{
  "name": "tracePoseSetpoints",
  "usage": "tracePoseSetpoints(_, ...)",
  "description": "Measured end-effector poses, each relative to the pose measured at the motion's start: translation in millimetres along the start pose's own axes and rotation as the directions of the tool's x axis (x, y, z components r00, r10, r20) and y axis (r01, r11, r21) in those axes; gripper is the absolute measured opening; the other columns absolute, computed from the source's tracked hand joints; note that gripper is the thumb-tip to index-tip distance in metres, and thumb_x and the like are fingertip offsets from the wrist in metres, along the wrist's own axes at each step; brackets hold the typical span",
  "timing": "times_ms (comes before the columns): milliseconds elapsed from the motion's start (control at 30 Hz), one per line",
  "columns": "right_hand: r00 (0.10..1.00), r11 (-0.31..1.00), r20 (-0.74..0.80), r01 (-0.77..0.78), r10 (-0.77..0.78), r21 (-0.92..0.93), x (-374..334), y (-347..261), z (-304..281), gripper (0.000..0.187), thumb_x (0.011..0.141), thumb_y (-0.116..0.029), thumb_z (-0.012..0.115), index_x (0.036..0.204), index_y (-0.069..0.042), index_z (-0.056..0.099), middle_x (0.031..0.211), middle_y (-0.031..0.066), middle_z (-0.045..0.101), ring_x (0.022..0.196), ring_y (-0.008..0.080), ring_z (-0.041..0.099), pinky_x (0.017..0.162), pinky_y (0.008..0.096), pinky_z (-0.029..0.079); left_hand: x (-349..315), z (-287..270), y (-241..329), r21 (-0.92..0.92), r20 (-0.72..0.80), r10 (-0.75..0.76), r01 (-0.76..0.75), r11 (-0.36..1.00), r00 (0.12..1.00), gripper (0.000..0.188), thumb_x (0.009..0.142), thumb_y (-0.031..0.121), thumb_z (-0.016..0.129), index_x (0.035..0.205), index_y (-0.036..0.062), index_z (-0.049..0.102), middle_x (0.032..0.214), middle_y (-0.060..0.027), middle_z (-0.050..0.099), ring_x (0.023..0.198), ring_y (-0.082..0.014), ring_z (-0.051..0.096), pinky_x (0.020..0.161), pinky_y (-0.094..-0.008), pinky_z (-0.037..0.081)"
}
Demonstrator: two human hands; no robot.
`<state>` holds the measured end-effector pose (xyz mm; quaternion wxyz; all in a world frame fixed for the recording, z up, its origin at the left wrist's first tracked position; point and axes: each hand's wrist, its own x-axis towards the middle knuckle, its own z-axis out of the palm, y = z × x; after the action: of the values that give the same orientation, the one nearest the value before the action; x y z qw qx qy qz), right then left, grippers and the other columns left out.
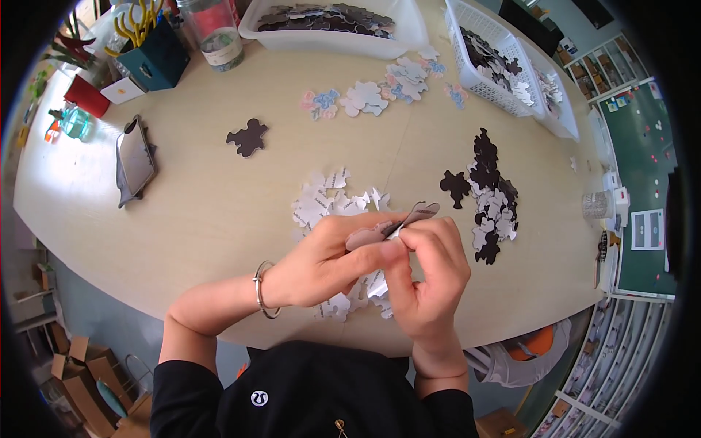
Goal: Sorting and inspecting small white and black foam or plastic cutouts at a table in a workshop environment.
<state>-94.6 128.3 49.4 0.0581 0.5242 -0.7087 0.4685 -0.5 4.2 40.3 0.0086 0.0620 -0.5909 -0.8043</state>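
Both hands meet over the near middle of the table on a thin die-cut piece (365, 237) with wavy, rounded edges, pale pinkish-grey with a dark side partly showing. My left hand (318, 255) grips it between thumb and fingers. My right hand (434, 274) is closed in a pinch at its edge, where a lobe with printing sticks up. Beneath them lies a loose heap of white printed paper scraps (314, 204), partly hidden by the hands. To the right is a pile of black and white die-cut pieces (485, 179), with a single black piece (456, 188) beside it.
Another black piece (248, 138) lies left of centre, beyond it a phone-like device (136, 157). Pink and blue flower-shaped pieces (365, 98) lie farther back. A white tub (336, 45), a white basket (496, 87), a jar (212, 36) and a pen holder (155, 62) line the far side.
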Motion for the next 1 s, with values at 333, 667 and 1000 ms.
tracePoseSetpoints(333, 0.814, 0.484, 0.009, -0.355, 0.581, 0.8, -24, 24, -21, 0.007, 0.075, 0.0, 0.046, 0.071, 0.003, 0.051, 0.082, 0.0132, 0.055, 0.065, 0.0159, 0.05, 0.059, 0.0282, 0.043, 11, -9, -5, 0.124, -0.281, -0.056, 0.094, 0.988, 0.958, 0.034, 0.096, 0.028, 0.043, 0.1, -0.0025, 0.057, 0.068, -0.0003, 0.057, 0.045, -0.005, 0.043, 0.041, -0.0204, 0.036)
tracePoseSetpoints(667, 0.882, 0.907, 0.212, -0.409, 0.42, -0.097, -42, 46, -18, 0.012, 0.069, 0.005, 0.067, 0.079, 0.002, 0.062, 0.078, 0.009, 0.056, 0.066, 0.0185, 0.054, 0.062, 0.0292, 0.043, 21, -22, -3, -0.019, -0.328, -0.032, 0.028, 0.999, 0.944, 0.033, 0.095, 0.03, 0.04, 0.091, 0.0014, 0.057, 0.074, -0.0019, 0.06, 0.046, -0.0055, 0.042, 0.041, -0.0195, 0.036)
tracePoseSetpoints(1000, 0.937, 0.829, 0.0, 0.309, -0.349, -0.466, -7, 33, 10, 0.024, 0.064, -0.003, 0.068, 0.088, -0.002, 0.064, 0.083, 0.005, 0.056, 0.072, 0.0194, 0.053, 0.063, 0.031, 0.04, 19, -17, -9, -0.124, -0.366, -0.091, 0.048, 0.991, 0.926, 0.033, 0.094, 0.032, 0.044, 0.088, 0.0026, 0.057, 0.068, -0.0026, 0.054, 0.044, -0.007, 0.044, 0.038, -0.0189, 0.034)
